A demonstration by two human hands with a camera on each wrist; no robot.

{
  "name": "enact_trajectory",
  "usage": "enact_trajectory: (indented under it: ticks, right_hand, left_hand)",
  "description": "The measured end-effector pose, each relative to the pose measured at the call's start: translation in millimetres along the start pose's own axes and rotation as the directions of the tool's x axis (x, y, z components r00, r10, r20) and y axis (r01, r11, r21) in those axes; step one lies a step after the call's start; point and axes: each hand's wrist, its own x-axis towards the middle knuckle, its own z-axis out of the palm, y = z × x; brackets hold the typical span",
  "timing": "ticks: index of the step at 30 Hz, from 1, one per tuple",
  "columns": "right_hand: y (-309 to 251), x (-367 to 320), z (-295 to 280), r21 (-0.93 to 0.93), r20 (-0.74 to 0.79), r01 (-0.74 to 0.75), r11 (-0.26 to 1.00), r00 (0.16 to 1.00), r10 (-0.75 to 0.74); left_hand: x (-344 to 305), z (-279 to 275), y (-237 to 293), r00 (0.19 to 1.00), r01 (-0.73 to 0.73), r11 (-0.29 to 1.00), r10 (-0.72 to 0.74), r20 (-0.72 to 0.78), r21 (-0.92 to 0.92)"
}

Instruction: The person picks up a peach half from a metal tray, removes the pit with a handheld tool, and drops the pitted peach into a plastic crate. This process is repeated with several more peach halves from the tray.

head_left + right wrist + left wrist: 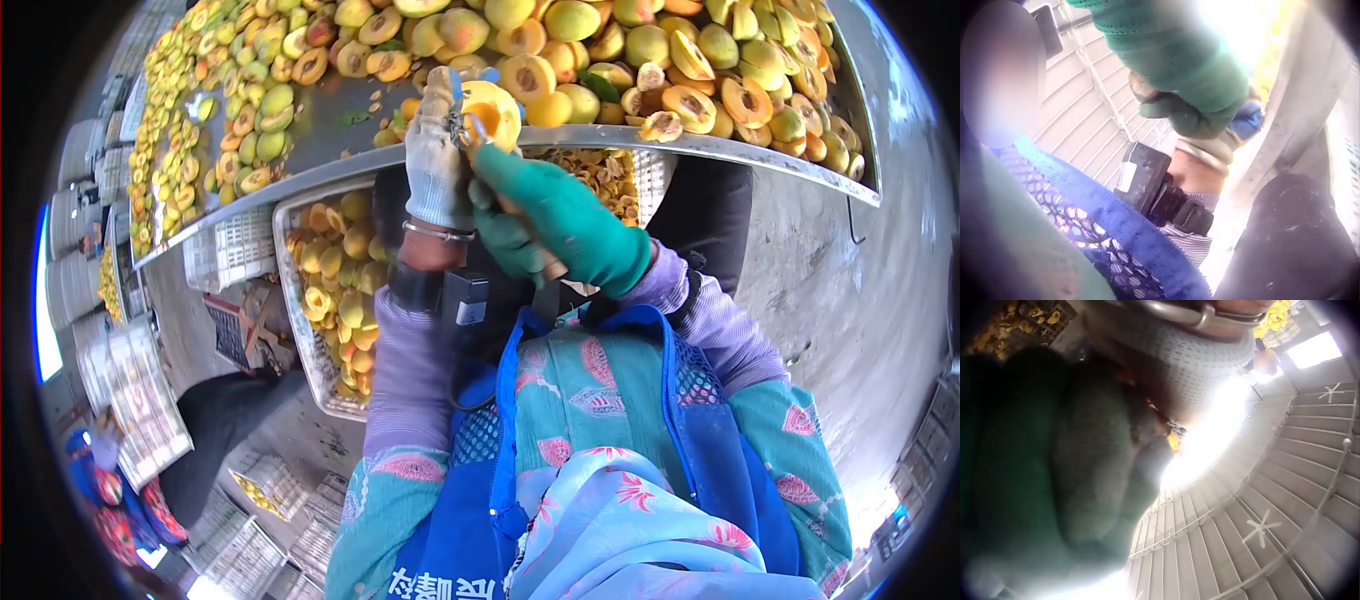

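Note:
In the head view my left hand (437, 165), in a white glove with blue fingertips, holds a yellow peach half (508, 110) at the table's near edge. Its hollow faces my right hand (575, 215), which wears a green glove. That hand grips a hand tool by its wooden handle (553, 266), with the metal tip (478, 128) at the peach half. In the left wrist view the green-gloved fingers (1085, 456) fill the left side, close to the white glove (1172, 362). The right wrist view shows the green glove (1191, 87) overlapping the left hand; the peach half is hidden there.
A metal table (330, 135) bears many halved peaches and some loose pits. Below it, a white crate (322, 395) of peach halves stands left of my legs. Another crate (650, 180) with brownish scraps sits under the edge. Stacked crates (135, 390) and another person's leg (225, 420) are at left.

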Motion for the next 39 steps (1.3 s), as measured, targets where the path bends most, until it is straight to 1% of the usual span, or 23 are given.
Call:
enact_trajectory:
  ticks: [3, 4, 6, 7, 8, 9, 10, 12, 13, 15, 16, 18, 21, 23, 24, 27, 29, 30, 32, 33, 35, 37, 39]
  right_hand:
    - [0, -7, -16, 0.327, 0.163, -0.099, 0.94, 0.986, 0.047]
    - [-1, -12, -22, 0.326, 0.113, -0.076, 0.942, 0.993, 0.041]
    - [3, -17, -34, 0.3, -0.041, -0.04, 0.953, 0.998, 0.054]
    - [8, -19, -37, 0.33, -0.131, -0.027, 0.943, 0.989, 0.074]
    - [9, -19, -31, 0.25, -0.184, -0.055, 0.967, 0.978, 0.103]
    - [9, -20, -26, 0.169, -0.244, -0.086, 0.982, 0.962, 0.127]
    - [11, -18, -28, 0.038, -0.222, -0.069, 0.997, 0.972, 0.076]
    - [5, -12, -31, -0.154, -0.219, -0.021, 0.988, 0.976, -0.014]
    - [5, -13, -32, -0.206, -0.245, -0.023, 0.978, 0.969, -0.029]
    - [-1, -10, -31, -0.191, -0.249, 0.003, 0.982, 0.967, -0.052]
    - [-4, -8, -29, -0.186, -0.25, 0.019, 0.982, 0.966, -0.066]
    - [-9, -4, -21, -0.257, -0.263, 0.043, 0.965, 0.958, -0.113]
    - [-14, -4, -14, -0.318, -0.239, 0.114, 0.941, 0.951, -0.196]
    - [-11, 3, -17, -0.359, -0.235, 0.172, 0.917, 0.935, -0.268]
    - [-17, 2, -15, -0.379, -0.28, 0.107, 0.919, 0.933, -0.224]
    - [-7, 34, -14, -0.743, 0.035, 0.475, 0.472, 0.731, -0.681]
    - [-3, 45, -8, -0.86, 0.076, 0.375, 0.347, 0.765, -0.639]
    - [-2, 46, -6, -0.906, 0.09, 0.323, 0.273, 0.779, -0.621]
    - [0, 42, -6, -0.922, 0.143, 0.341, 0.185, 0.742, -0.655]
    - [4, 42, -9, -0.921, 0.099, 0.319, 0.222, 0.745, -0.659]
    - [8, 39, -14, -0.905, 0.035, 0.304, 0.298, 0.751, -0.66]
    - [8, 33, -15, -0.868, 0.0, 0.324, 0.375, 0.757, -0.654]
    - [7, 30, -11, -0.891, -0.018, 0.279, 0.357, 0.766, -0.643]
  left_hand:
    - [-40, -17, 36, 0.989, 0.045, 0.999, -0.04, -0.143, 0.029]
    - [-49, -39, 43, 0.956, -0.023, 0.987, 0.069, -0.286, 0.158]
    - [-65, -84, 57, 0.792, -0.015, 0.898, 0.279, -0.542, 0.44]
    - [-62, -148, 39, 0.709, -0.033, 0.778, 0.461, -0.534, 0.627]
    - [-75, -156, 48, 0.668, 0.252, 0.478, 0.543, -0.509, 0.841]
    - [-79, -202, 27, 0.71, 0.5, 0.021, 0.563, -0.423, 0.866]
    - [-77, -260, 7, 0.761, 0.648, -0.346, 0.248, -0.6, 0.679]
    - [-57, -258, 27, 0.81, 0.587, -0.41, 0.291, -0.51, 0.698]
    - [-48, -193, 73, 0.714, 0.701, -0.315, 0.3, -0.633, 0.64]
    - [-18, -120, 117, 0.774, 0.473, 0.138, 0.407, -0.485, 0.87]
    - [6, -91, 123, 0.814, 0.33, 0.065, 0.485, -0.319, 0.942]
    - [73, -64, 111, 0.905, 0.126, -0.122, 0.421, -0.063, 0.985]
    - [137, -62, 68, 0.978, -0.058, -0.265, 0.18, 0.108, 0.962]
    - [131, -65, 71, 0.989, -0.078, 0.058, 0.132, 0.069, 0.995]
    - [127, -73, 70, 0.993, -0.065, 0.251, 0.116, 0.037, 0.966]
    - [50, -52, 76, 0.998, -0.057, 0.743, 0.069, 0.009, 0.667]
    - [17, -34, 69, 1.0, 0.006, 0.933, -0.01, 0.008, 0.361]
    - [16, -43, 47, 0.984, -0.181, 0.857, 0.154, 0.094, 0.483]
    - [6, -36, 31, 0.971, -0.228, 0.852, 0.165, 0.172, 0.472]
    - [1, -33, 22, 0.963, -0.251, 0.85, 0.169, 0.21, 0.464]
    - [-8, -10, 27, 0.987, 0.055, 0.998, -0.053, 0.15, -0.01]
    - [-4, -9, 19, 0.991, 0.009, 1.0, -0.008, 0.132, -0.01]
    - [-5, -5, 16, 0.998, -0.004, 0.999, 0.006, 0.061, -0.04]
